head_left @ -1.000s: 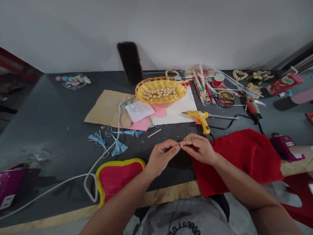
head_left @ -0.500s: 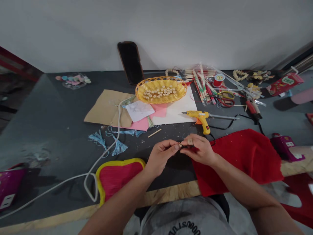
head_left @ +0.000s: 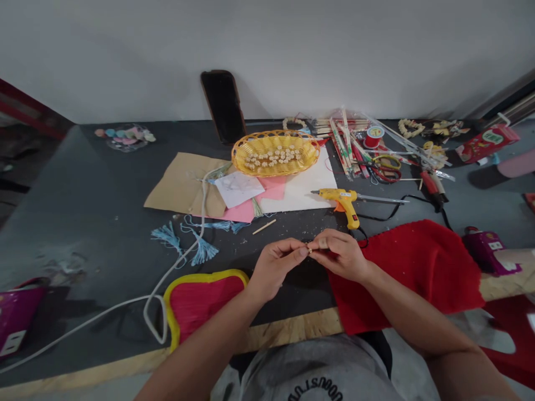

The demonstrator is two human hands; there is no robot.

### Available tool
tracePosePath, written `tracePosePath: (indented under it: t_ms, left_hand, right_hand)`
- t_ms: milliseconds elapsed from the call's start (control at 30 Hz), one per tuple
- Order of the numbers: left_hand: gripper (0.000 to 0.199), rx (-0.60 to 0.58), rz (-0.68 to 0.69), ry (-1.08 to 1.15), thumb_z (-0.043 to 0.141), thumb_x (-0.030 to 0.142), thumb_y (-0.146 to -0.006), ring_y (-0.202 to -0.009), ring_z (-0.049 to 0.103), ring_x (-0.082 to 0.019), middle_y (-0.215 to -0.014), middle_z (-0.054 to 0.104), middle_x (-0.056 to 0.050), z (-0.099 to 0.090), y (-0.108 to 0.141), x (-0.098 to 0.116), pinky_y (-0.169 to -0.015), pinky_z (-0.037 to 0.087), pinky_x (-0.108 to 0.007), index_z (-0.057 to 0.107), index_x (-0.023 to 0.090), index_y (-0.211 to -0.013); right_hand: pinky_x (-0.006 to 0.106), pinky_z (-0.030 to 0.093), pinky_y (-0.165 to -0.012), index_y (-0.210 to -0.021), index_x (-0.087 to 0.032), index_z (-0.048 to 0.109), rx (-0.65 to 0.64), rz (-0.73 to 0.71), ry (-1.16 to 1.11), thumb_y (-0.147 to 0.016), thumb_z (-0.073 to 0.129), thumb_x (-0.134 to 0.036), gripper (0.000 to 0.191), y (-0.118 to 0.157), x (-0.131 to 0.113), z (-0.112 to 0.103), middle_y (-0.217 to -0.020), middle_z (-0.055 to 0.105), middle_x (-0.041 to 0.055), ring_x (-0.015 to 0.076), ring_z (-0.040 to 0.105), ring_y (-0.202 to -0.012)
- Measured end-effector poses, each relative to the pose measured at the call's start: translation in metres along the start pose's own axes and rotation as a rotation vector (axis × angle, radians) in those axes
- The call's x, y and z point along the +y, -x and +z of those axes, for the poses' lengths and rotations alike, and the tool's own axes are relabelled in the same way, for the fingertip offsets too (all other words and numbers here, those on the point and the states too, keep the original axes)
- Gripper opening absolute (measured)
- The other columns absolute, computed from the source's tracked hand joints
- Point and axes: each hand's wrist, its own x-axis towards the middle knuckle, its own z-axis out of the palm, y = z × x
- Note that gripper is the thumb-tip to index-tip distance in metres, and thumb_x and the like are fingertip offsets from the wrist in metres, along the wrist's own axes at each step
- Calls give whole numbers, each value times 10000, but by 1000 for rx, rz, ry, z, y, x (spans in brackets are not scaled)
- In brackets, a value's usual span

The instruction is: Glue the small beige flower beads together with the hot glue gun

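My left hand point(head_left: 276, 267) and my right hand point(head_left: 343, 257) meet above the front of the dark table, fingertips almost touching. Both are closed in a pinch around a small pale bead-like piece point(head_left: 310, 250), mostly covered by the fingers, so its exact kind does not show. Beyond the hands lies a yellow glue gun point(head_left: 339, 196) with a clear glue stick in its back. A short wooden stick point(head_left: 264, 226) rests to the upper left of them. Farther back, a yellow woven basket point(head_left: 273, 170) holds many small pale flower-shaped pieces.
Red felt point(head_left: 418, 267) lies under my right forearm, and a yellow-rimmed pink board point(head_left: 204, 274) beside my left. Blue tassels point(head_left: 204, 252), a white cable point(head_left: 171, 270), paper sheets point(head_left: 179, 186), scissors point(head_left: 387, 172), a thread spool point(head_left: 373, 137) and a phone point(head_left: 223, 106) surround the work area.
The fingertips have shifted slightly. My right thumb and fingers have come closer together, and the pale piece shows a little lower between them.
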Motion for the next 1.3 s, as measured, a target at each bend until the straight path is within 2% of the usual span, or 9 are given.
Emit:
tracePosePath:
  t_ms: [533,967,1200,1300]
  left_hand:
    - [269,9,33,-53,766,412,-735,-642,474,-107,-685,610,-8,4,1,5,-640,374,-233,726,146,-729]
    - [212,-15,36,-21,767,357,-750,-687,486,-99,-732,616,-1,3,1,4,-660,360,-220,730,149,-754]
    - [229,-17,35,-14,743,363,-782,-623,431,-77,-640,561,21,2,0,1,-609,325,-212,718,142,-728]
    - [242,52,20,49,776,383,-741,-614,455,-76,-636,592,14,0,-3,2,-608,339,-208,728,146,-744]
  right_hand:
    - [255,583,-681,-984,-183,661,3,11,-41,-870,643,-153,118,0,-1,1,-800,713,66,150,680,-753]
    - [253,581,-674,-948,-176,654,-4,9,-42,-873,648,-151,80,0,-1,2,-790,710,64,143,674,-748]
    - [257,583,-678,-1056,-175,644,5,17,-28,-870,660,-190,187,0,-1,1,-814,705,72,152,667,-765]
    - [232,564,-604,-1084,-172,635,6,49,-22,-873,656,-212,216,-1,-2,-3,-802,687,64,133,639,-690]
